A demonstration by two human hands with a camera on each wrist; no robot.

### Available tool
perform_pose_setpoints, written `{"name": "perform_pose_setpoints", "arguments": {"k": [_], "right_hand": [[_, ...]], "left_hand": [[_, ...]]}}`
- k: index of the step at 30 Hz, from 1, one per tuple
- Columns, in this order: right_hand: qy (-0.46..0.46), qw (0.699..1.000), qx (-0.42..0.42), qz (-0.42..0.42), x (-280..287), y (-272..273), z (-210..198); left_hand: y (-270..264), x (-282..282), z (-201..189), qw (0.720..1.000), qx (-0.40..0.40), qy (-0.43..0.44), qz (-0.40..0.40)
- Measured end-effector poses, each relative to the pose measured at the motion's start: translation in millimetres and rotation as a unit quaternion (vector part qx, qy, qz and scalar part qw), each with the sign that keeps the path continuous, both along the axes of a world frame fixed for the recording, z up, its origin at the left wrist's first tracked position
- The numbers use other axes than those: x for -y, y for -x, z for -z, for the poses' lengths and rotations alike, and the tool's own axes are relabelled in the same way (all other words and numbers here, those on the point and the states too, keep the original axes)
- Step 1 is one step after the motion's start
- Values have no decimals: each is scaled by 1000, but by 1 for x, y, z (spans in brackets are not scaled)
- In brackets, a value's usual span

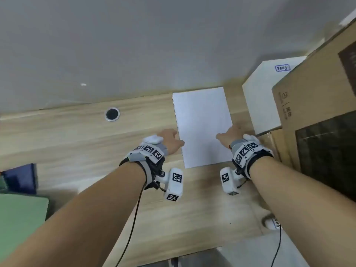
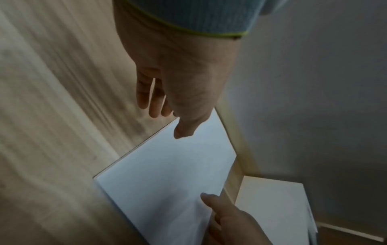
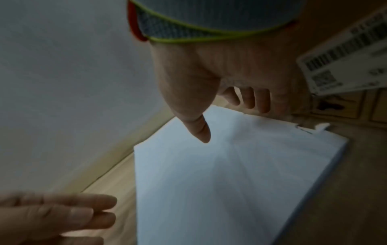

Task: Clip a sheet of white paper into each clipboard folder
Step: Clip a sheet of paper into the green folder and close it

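From the head view, the white rectangular paper stack (image 1: 202, 126) lies toward the far right corner of the pale wooden surface (image 1: 77, 135), long axis running away from the person; the left hand (image 1: 169, 140) sits at its left edge, the right hand (image 1: 228, 136) at its right edge, equally near. In the left wrist view, the left hand's fingers hang relaxed, thumb tip over the paper, grasping nothing; in the right wrist view, the right thumb reaches over the sheet, fingers loosely curled beyond its edge; whether they pinch it I cannot tell.
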State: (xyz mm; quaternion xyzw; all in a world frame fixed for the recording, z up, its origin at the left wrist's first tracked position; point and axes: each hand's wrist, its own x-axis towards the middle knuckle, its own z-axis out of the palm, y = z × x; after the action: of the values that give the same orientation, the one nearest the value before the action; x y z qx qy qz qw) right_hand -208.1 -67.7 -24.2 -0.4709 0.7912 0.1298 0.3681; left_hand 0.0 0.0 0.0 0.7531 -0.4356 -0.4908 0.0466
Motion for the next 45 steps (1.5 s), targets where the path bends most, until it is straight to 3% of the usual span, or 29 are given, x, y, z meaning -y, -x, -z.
{"name": "perform_pose_setpoints", "arguments": {"k": [4,8,15,27,32,38,42,45], "right_hand": [[12,1000,-22,18,4,8,12],[32,999,-19,18,7,14,11],[79,996,28,33,3,10,15],[130,979,82,135,6,8,8],[119,981,129,88,5,-3,-25],[110,953,268,84,-6,-15,-67],[53,960,265,76,-21,-24,-63],[39,965,249,77,-31,-37,-58]], "left_hand": [[14,1,17,998,-32,-44,15],[20,4,28,999,-25,-31,4],[18,5,29,999,-43,-29,-13],[14,8,34,998,-46,-33,1],[3,7,35,998,-54,-31,-28],[-27,4,27,990,-74,-36,-112],[-53,-6,18,967,-143,-50,-205],[-75,-23,8,971,-131,-25,-198]]}}
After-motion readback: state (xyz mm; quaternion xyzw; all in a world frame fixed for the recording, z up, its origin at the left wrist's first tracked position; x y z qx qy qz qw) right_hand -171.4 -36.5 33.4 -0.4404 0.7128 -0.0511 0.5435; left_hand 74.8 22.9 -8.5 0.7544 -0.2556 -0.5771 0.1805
